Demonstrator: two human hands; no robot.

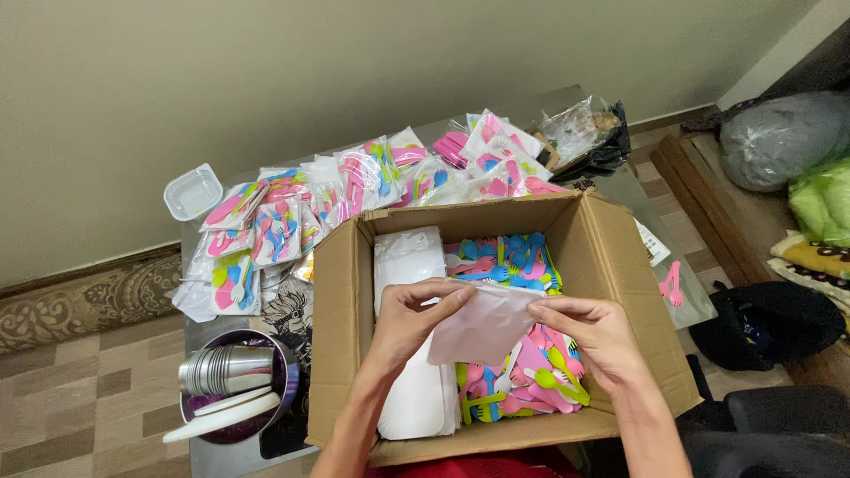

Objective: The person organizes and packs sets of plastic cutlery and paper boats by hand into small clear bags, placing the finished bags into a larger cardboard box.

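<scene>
You hold a thin pale bag [482,323] over the open box [611,265]. Your left hand [409,320] and right hand [595,335] each pinch one side of it. It looks empty. Many packs [266,221] are filled already, but lots of loose spoons and forks [505,258] wait below.

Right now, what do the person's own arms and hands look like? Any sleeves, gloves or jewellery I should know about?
Both forearms are bare up to the bottom edge of the picture: no sleeves show. The left hand and the right hand wear no gloves, and no rings, watch or bracelets can be seen. The fingernails look short and unpainted. A strip of red cloth shows at the bottom between the arms.
</scene>
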